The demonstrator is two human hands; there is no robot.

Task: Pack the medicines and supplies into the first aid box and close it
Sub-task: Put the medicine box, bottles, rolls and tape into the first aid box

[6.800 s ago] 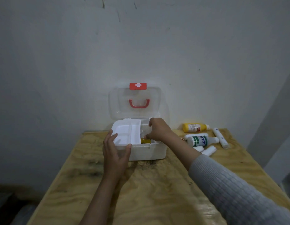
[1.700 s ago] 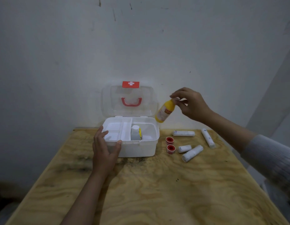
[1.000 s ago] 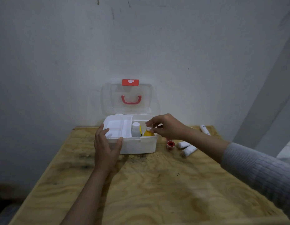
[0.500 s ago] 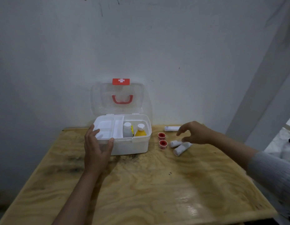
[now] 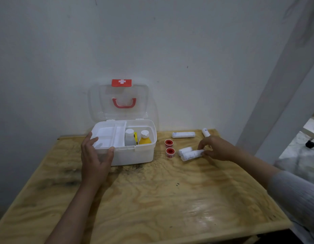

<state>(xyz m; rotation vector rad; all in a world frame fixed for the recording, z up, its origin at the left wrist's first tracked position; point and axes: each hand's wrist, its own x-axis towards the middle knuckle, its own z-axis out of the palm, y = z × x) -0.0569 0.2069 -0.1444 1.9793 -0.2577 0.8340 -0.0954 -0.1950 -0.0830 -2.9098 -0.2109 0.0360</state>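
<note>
The right hand [image 5: 217, 147] pinches the near end of a roll [image 5: 192, 155]; likely light and soft, best gripped mid-length. The left hand [image 5: 95, 155], open, steadies the box [image 5: 135, 154].

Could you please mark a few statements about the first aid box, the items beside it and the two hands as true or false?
1. The lid of the first aid box is closed. False: it stands open against the wall.
2. A yellow bottle stands upright inside the box. True.
3. The left hand rests on the box's front left corner. True.
4. The right hand is empty. False: its grip is on a white roll lying on the table.
5. Two red-topped tape rolls sit inside the box. False: they sit on the table, right of the box.
</note>
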